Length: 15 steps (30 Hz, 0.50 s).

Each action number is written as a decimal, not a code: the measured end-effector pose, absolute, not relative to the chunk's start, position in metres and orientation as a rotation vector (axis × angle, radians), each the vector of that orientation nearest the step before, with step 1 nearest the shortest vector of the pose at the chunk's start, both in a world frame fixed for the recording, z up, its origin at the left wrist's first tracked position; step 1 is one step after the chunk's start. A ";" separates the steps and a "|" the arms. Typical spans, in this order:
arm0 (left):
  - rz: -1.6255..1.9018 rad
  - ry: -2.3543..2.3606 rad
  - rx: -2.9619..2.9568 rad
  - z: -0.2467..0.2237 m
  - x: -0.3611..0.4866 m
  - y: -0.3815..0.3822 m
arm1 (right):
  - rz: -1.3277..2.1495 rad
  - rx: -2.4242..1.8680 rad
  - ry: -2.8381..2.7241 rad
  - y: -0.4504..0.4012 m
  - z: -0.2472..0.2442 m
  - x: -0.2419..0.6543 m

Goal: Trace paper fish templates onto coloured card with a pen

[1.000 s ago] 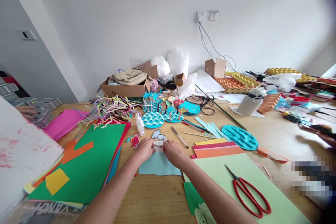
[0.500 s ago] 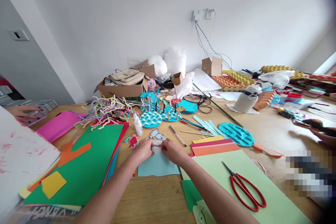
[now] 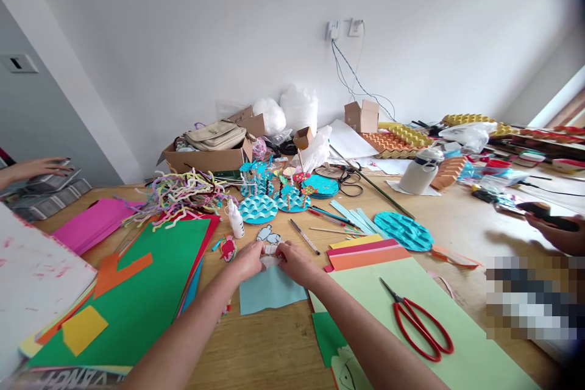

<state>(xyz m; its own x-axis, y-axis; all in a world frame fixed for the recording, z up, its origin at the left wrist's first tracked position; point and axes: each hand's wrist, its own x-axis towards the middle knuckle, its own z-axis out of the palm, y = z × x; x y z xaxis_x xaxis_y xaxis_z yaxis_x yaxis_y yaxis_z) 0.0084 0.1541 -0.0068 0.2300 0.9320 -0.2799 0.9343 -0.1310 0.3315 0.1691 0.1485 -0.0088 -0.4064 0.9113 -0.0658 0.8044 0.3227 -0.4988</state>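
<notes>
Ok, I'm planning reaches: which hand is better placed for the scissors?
Probably the right hand: the scissors lie on that side, outside the right forearm. The left hand would likely have to cross that arm. Both hands are at the blue paper.

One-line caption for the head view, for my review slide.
Left hand and right hand at the far edge of a light-blue sheet, white bottle beyond, red-handled scissors to the right.

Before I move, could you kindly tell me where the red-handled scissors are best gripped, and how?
Probably by the red handles, from the near right: the scissors lie flat on the pale green sheet, handles nearer the camera, pointed tip facing away and leftward.
</notes>
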 end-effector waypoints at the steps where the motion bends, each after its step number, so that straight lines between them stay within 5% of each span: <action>1: -0.007 1.703 2.067 -0.007 0.008 0.155 | 0.690 -1.563 -2.354 0.149 -0.008 0.169; 15: 0.414 1.513 1.987 0.032 0.014 0.156 | 0.721 -1.507 -2.113 0.153 0.020 0.178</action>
